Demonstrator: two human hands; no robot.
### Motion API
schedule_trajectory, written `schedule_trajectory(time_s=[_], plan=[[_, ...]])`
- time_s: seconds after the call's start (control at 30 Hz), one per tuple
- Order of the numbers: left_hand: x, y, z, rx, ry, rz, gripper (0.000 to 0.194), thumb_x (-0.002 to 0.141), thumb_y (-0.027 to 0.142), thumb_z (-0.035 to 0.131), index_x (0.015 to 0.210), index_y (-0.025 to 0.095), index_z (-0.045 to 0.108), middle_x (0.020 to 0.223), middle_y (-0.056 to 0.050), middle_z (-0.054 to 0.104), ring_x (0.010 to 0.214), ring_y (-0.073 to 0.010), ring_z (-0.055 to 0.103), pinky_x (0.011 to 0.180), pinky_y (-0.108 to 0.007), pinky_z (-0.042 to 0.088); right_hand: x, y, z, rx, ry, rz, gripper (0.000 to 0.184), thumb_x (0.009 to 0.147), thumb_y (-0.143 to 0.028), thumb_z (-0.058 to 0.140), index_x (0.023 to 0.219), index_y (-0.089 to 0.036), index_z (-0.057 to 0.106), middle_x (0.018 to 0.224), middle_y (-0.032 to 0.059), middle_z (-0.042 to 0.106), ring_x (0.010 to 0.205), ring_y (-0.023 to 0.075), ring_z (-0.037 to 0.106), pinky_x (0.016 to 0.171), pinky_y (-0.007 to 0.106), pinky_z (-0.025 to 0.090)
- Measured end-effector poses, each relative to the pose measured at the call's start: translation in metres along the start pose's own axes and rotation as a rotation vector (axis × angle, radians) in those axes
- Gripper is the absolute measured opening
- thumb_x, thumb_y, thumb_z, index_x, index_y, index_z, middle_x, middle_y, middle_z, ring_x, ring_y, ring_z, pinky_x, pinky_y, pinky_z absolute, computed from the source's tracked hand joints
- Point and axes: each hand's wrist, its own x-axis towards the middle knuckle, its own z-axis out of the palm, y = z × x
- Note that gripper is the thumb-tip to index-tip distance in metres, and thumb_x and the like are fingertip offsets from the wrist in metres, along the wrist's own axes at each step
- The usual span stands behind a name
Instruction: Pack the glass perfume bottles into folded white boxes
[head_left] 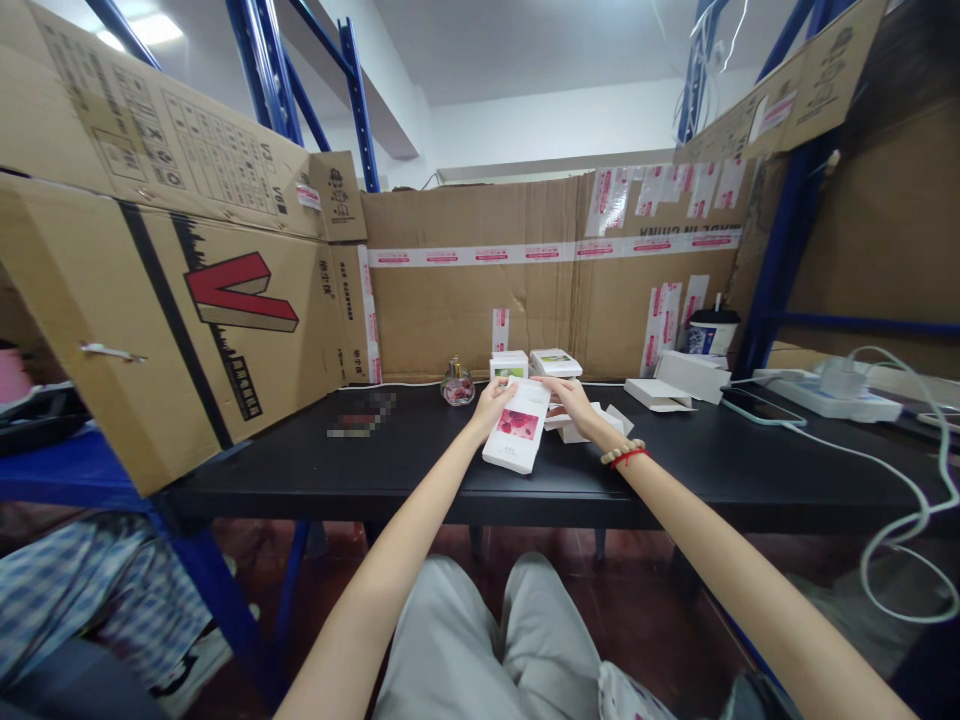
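Note:
A slim white box [517,425] with a pink floral picture is held tilted above the black table. My left hand [495,405] grips its left side, thumb on the front face. At the upper right corner of this box, the fingers of my right hand [574,400] are closed on its edge; they hide part of that corner. Below and behind my right wrist lie opened white cartons [574,432], partly covered by the hand. Two more white boxes with green pictures, the left one [509,364] and the right one [556,362], are just behind my hands.
On the black table [405,470] a round glass bottle [457,384] stands left of the boxes. An opened white carton [660,394], a lidded cup [711,330], a phone [763,406] and a power strip [832,395] with white cables are at right. Cardboard walls [465,300] enclose the table.

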Motion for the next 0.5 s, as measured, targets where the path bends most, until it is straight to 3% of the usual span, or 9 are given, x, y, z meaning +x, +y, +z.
schedule_trajectory(time_s=[0.23,0.5], plan=[[0.0039,0.0000,-0.0011,-0.111,0.022,-0.024,0.045,0.053,0.042,0.076,0.085,0.018,0.053,0.071,0.002,0.061,0.065,-0.0119,0.058,0.065,-0.024,0.043,-0.0009,0.0002,-0.0010,0.068,-0.039,0.004,0.037,0.085,-0.035,0.046,0.117,-0.021,0.059,0.107,0.0058,0.065,0.074,0.0127,0.064,0.044,0.016,0.049],[0.0069,-0.0057,-0.0030,-0.067,0.022,0.043,0.043,0.053,0.041,0.077,0.079,0.018,0.051,0.071,0.002,0.059,0.065,-0.0118,0.057,0.064,-0.025,0.044,0.0008,0.0039,-0.0015,0.044,-0.057,0.017,0.035,0.084,-0.039,0.052,0.111,-0.021,0.063,0.102,0.0055,0.067,0.070,0.0119,0.064,0.046,0.017,0.051]])
